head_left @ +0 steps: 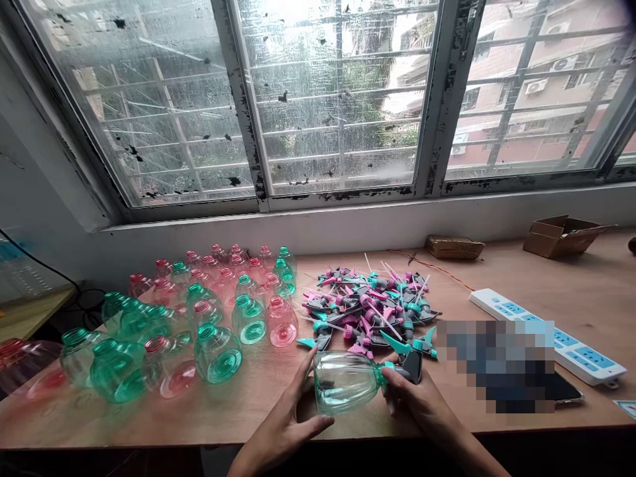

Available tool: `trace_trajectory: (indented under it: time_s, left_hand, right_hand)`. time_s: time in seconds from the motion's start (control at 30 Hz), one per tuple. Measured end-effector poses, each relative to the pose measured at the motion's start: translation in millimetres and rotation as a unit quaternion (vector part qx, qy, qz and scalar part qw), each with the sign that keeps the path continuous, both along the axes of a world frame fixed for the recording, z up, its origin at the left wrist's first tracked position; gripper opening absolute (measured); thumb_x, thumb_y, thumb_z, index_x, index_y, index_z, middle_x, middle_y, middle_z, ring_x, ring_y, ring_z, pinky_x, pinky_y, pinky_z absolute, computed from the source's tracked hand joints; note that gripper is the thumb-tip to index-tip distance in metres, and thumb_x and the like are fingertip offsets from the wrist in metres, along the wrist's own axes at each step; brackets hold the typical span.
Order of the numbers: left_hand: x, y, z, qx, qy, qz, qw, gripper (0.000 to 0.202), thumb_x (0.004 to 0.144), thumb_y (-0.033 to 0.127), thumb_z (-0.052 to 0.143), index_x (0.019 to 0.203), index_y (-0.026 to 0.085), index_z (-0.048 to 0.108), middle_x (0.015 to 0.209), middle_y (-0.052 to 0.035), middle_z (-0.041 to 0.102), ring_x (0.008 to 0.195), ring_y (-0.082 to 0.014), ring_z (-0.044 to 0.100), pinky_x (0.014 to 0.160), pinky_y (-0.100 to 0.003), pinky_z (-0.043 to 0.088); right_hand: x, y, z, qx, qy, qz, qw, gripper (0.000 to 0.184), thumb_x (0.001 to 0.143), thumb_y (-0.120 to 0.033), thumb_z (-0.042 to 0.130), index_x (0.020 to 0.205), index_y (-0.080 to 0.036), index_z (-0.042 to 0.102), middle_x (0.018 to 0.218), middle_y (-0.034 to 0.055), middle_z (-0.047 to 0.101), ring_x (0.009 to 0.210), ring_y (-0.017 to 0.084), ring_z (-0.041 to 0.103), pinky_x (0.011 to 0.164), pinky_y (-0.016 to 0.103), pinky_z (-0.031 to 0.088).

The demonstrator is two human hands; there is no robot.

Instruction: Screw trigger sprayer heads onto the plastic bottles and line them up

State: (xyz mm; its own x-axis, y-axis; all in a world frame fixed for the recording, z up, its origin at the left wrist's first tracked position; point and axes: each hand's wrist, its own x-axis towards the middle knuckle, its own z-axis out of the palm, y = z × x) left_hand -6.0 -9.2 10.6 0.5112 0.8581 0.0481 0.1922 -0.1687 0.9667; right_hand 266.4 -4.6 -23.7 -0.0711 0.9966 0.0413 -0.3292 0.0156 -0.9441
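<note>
A clear green plastic bottle [345,381] lies on its side near the front edge of the wooden table [258,404]. My left hand [285,424] cups its base end, with the fingers wrapped round it. At the bottle's neck sits a teal and grey spray trigger head [408,361], and my right hand [415,397] is closed on that joint. Just behind lies a heap of pink, teal and grey trigger heads [370,305] with white dip tubes.
Several empty green and pink bottles [199,311] stand and lie across the table's left half. A white power strip [551,334] and a phone lie at right. Two cardboard boxes [561,235] sit against the wall under the barred window.
</note>
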Motion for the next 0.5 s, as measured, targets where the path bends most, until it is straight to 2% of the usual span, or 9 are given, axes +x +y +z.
trace_trajectory:
  time_s: [0.13,0.27,0.4,0.5]
  left_hand:
    - [1.8,-0.3,-4.8,0.005,-0.017,-0.003,1.0,0.099,0.091,0.015,0.067,0.161,0.041,0.002,0.168,-0.0024,0.035,0.152,-0.0277,0.037,0.127,-0.047,0.027]
    - [1.1,-0.5,-4.3,-0.018,-0.011,0.021,1.0,0.109,0.081,0.012,0.077,0.162,0.04,0.009,0.168,-0.0006,0.034,0.154,-0.0296,0.031,0.127,-0.044,0.028]
    - [0.1,0.7,-1.2,-0.04,-0.015,0.011,0.999,0.1,0.08,0.016,0.081,0.16,0.037,0.025,0.164,0.0001,0.041,0.156,-0.0298,0.028,0.129,-0.043,0.022]
    - [0.0,1.5,-2.7,-0.024,-0.018,0.005,1.0,0.099,0.082,0.018,0.08,0.16,0.038,0.023,0.164,0.0,0.042,0.155,-0.0292,0.03,0.128,-0.042,0.024]
  right_hand:
    - [0.2,0.2,-0.2,-0.002,0.002,0.005,1.0,0.04,0.082,-0.054,0.079,0.087,-0.02,0.06,0.057,-0.0027,0.07,0.039,0.012,0.06,0.04,0.022,0.044]
    - [0.2,-0.3,-0.7,-0.004,0.011,-0.004,1.0,0.04,0.082,-0.053,0.08,0.09,-0.021,0.058,0.057,-0.0041,0.07,0.039,0.01,0.059,0.04,0.02,0.043]
    - [-0.1,-0.7,0.9,0.001,0.011,-0.005,1.0,0.039,0.082,-0.053,0.08,0.09,-0.02,0.06,0.056,-0.0042,0.068,0.039,0.011,0.058,0.04,0.02,0.043]
    - [-0.4,-0.8,2.8,0.004,0.011,0.0,1.0,0.039,0.082,-0.053,0.08,0.088,-0.019,0.062,0.055,-0.0045,0.066,0.039,0.01,0.057,0.04,0.021,0.043]
